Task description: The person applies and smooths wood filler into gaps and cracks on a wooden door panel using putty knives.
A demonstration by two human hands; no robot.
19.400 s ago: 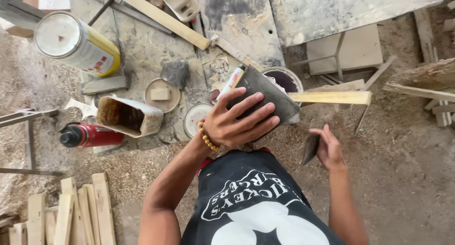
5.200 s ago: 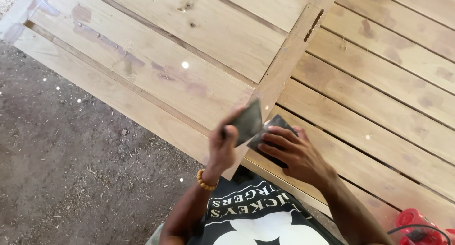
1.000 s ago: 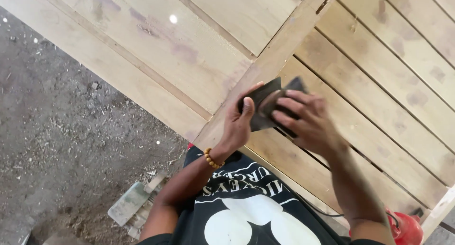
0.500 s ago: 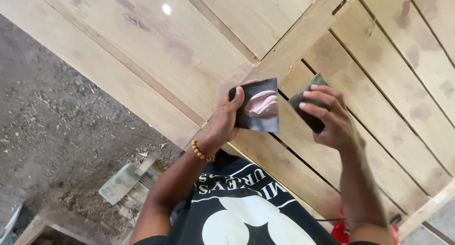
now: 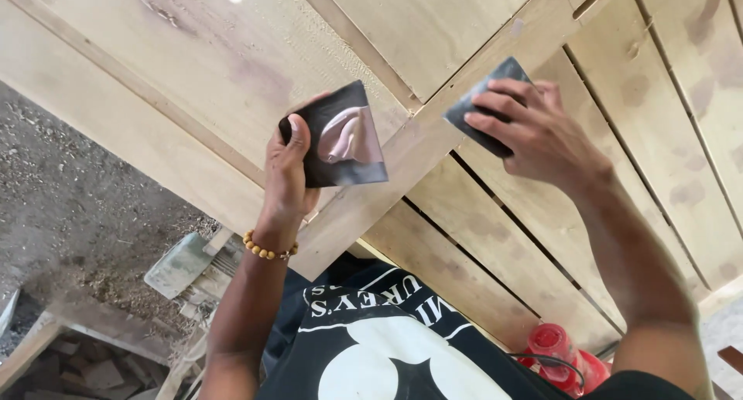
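My left hand [image 5: 288, 171] holds a dark square plate [image 5: 344, 137] with a lump of pinkish putty on it, raised over a diagonal wooden beam [image 5: 433, 129]. A beaded bracelet sits on that wrist. My right hand [image 5: 534, 133] presses a small dark scraper blade [image 5: 484, 109] flat against the beam of a large pale wooden slatted frame [image 5: 611, 113]. The two hands are apart, the plate to the left of the scraper.
Broad planks [image 5: 155, 82] fill the upper left. Dirt floor with sawdust [image 5: 70, 214] lies at left, with wood offcuts [image 5: 93, 369] and a greenish block [image 5: 179, 264] near my body. A red object with a black cable [image 5: 561, 353] sits bottom right.
My right hand has moved away from the plate up and right onto the beam with the scraper. The left hand keeps the plate held up.
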